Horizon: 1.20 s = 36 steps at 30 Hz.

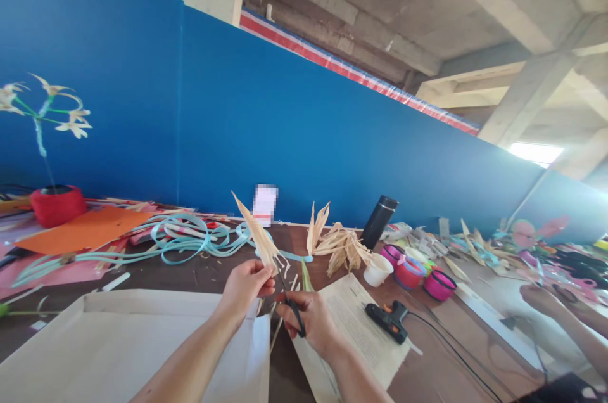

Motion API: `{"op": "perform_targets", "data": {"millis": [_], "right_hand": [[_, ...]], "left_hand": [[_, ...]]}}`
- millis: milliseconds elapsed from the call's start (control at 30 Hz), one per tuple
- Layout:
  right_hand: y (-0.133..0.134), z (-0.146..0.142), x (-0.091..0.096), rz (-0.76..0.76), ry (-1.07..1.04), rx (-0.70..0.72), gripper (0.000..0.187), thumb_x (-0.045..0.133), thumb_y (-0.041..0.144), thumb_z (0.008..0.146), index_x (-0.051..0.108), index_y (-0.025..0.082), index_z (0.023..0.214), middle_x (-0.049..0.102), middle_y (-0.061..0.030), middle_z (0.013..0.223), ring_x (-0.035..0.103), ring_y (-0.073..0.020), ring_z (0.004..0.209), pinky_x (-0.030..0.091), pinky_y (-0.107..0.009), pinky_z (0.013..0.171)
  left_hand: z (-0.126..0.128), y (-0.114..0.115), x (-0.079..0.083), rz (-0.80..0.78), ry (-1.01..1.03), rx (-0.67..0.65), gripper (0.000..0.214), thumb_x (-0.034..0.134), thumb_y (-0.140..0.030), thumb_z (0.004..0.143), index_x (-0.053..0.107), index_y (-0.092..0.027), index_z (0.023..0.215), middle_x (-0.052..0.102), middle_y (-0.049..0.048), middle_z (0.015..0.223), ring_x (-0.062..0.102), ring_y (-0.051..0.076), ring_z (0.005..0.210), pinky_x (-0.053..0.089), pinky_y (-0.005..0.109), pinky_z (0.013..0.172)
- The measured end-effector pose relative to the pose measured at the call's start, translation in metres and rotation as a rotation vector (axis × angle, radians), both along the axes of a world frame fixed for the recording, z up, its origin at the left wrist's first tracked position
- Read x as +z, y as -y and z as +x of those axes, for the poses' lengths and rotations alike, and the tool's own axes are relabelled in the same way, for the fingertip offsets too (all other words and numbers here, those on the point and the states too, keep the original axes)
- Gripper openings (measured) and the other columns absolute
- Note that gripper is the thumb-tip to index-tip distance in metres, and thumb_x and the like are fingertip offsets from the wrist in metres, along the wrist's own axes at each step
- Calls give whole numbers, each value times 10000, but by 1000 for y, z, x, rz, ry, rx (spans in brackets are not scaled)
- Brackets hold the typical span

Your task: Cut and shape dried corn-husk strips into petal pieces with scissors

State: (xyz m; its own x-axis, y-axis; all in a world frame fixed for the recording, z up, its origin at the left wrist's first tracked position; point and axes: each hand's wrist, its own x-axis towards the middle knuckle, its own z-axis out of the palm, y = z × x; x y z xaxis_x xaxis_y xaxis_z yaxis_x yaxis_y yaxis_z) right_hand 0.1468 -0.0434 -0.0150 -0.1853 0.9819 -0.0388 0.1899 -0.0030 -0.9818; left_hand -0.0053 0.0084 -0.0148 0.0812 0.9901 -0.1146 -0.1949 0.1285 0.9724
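Observation:
My left hand (251,284) pinches a pale dried corn husk (257,229), its pointed tip up and left, its lower right edge cut into thin curling strips. My right hand (310,319) is closed round the black handles of a pair of scissors (297,317). The blades point up at the husk's lower end, close to my left fingertips; whether they touch it I cannot tell. Just beyond my hands, more dried husks (339,244) lie in a pile. Beneath my right hand is a printed sheet (354,320).
A black glue gun (388,320) rests on the sheet, its cord trailing right. Behind stand a white cup (378,270), a black flask (379,223) and colourful ribbon rolls (439,285). Left are blue strips (190,235), a white box lid (156,346) and a potted flower (57,205). A co-worker's hands (541,298) are at right.

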Motion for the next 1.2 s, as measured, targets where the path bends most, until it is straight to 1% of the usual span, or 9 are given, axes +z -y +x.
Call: {"op": "perform_targets", "data": {"millis": [200,433,600,800,1033,1200], "right_hand": [[-1,2,-2,-10,-17,8,450,685,482,637,669,102,877,504,28,470,421,-68,395,334,-182,381],[0,7,-5,-5,-26,19,384,662,429,688,670,106,894,478,34,458,394,-59,382,314,-183,382],[-1,8,-7,3,-11,8,358,654,424,692,675,124,885,477,39,459,388,-57,372,307,-181,374],[-1,8,-8,11,-11,-5,378,652,421,690,671,108,901,476,38,452,392,-58,370,306,-178,369],[2,7,-2,5,-11,3,385,654,437,685,672,109,887,462,40,461,382,-56,384,326,-179,375],[2,7,-4,5,-23,11,389,657,435,688,669,103,889,461,38,462,386,-57,381,318,-178,368]], "left_hand": [[-1,1,4,27,-26,-52,307,675,-407,590,610,-123,685,587,6,562,567,104,510,501,226,516],[-5,3,8,18,-56,-105,305,657,-411,618,606,-122,701,573,-1,563,545,90,502,486,213,520],[-6,4,11,-10,-27,-122,309,670,-400,612,599,-114,706,561,1,577,531,87,524,494,225,550],[-8,3,11,-20,3,-130,319,685,-404,600,596,-118,712,554,-3,579,524,85,532,490,224,560],[-11,3,13,-43,13,-167,310,680,-405,606,590,-122,696,560,-6,569,521,75,505,469,205,543],[-12,3,13,-57,46,-177,300,696,-396,592,591,-130,682,551,-23,558,515,65,498,459,194,542]]}}
